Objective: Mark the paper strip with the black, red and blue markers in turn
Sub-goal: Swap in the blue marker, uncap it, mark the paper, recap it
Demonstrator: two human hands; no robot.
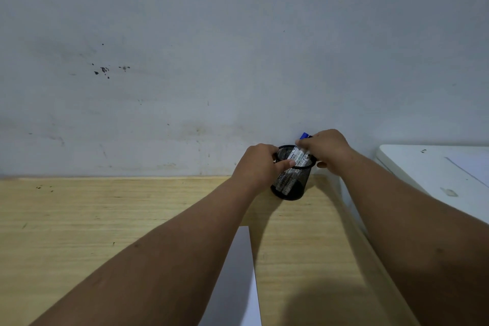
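Wood desk [105,219]: left hand [258,164] steadies mesh cup [292,180], right hand [326,149] pinching markers [299,155] inside; next, lift one toward paper strip [238,280].

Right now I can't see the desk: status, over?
Left hand gripping mesh cup. Right hand on markers in cup. Paper strip bare on desk, nothing blocking.

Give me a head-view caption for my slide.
Left hand steadies the mesh cup; right hand grips markers above the paper strip.

Two bare, sleeveless forearms [185,246]
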